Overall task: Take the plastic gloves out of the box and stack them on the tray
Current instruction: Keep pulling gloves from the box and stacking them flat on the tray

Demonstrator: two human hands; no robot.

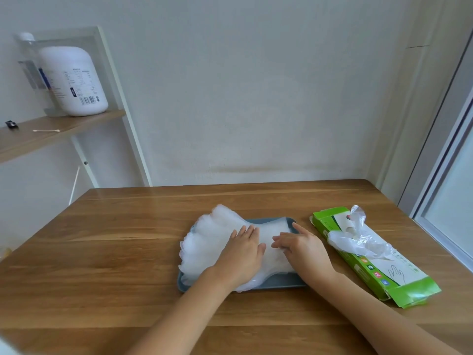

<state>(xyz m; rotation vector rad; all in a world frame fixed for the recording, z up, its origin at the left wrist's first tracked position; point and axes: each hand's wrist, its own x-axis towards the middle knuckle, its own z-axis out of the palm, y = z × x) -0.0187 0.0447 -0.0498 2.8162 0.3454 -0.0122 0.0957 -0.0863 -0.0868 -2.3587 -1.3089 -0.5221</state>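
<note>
A thick stack of clear plastic gloves [210,237] lies on a grey-blue tray [276,286] in the middle of the wooden table, its finger ends spilling over the tray's left and far edges. My left hand [243,254] rests flat on the stack with straight fingers. My right hand [302,245] rests on the stack's right part, index finger stretched toward the tray's far right corner. To the right lies the green and white glove box [378,275], flat and torn open, with a loose glove [358,242] sticking out of its top slot.
The table [115,252] stands against a pale wall. A window frame [445,201] runs along the right. A wooden shelf [51,131] at the upper left carries a large white jug [74,80] and a cotton swab [46,130].
</note>
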